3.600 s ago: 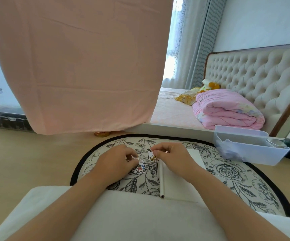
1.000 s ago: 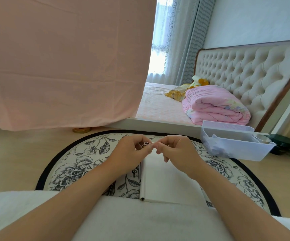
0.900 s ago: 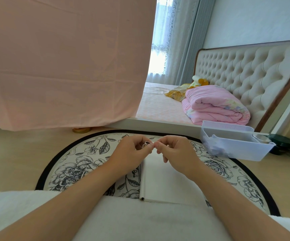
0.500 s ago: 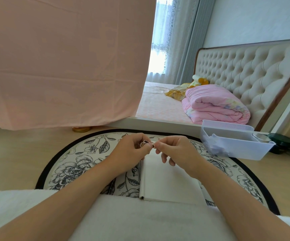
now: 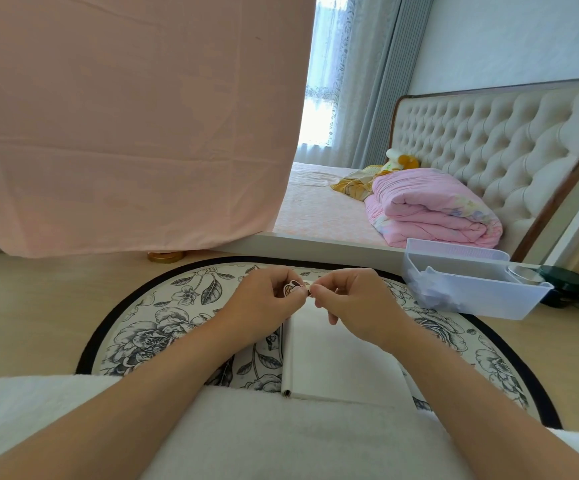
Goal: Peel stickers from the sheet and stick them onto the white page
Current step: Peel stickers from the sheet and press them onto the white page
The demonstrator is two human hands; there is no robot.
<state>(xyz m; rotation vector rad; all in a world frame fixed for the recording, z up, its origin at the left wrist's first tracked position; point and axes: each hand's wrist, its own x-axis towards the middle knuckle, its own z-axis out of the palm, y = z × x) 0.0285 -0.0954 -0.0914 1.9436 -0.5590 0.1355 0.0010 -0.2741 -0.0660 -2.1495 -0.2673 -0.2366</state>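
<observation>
A small cartoon sticker [image 5: 291, 289] is held up above the far end of the white page [image 5: 329, 362], which lies on a floral tray [image 5: 163, 327]. My left hand [image 5: 267, 303] pinches the sticker between thumb and fingertips. My right hand [image 5: 347, 299] pinches its right edge, the other fingers loosely curled above the page. Whether the sticker is coming off its backing I cannot tell. The sticker sheet is hidden behind my hands.
A pale plastic bin [image 5: 468, 289] stands at the tray's right, with a dark lid [image 5: 565, 282] behind it. A bed with a folded pink quilt [image 5: 430, 209] lies beyond. A pink cloth [image 5: 135, 123] hangs at the left. A white cushion [image 5: 281, 441] covers my lap.
Both hands rose from the tray and came together above the page's far end. In the last second the sticker has turned up into view between the fingertips.
</observation>
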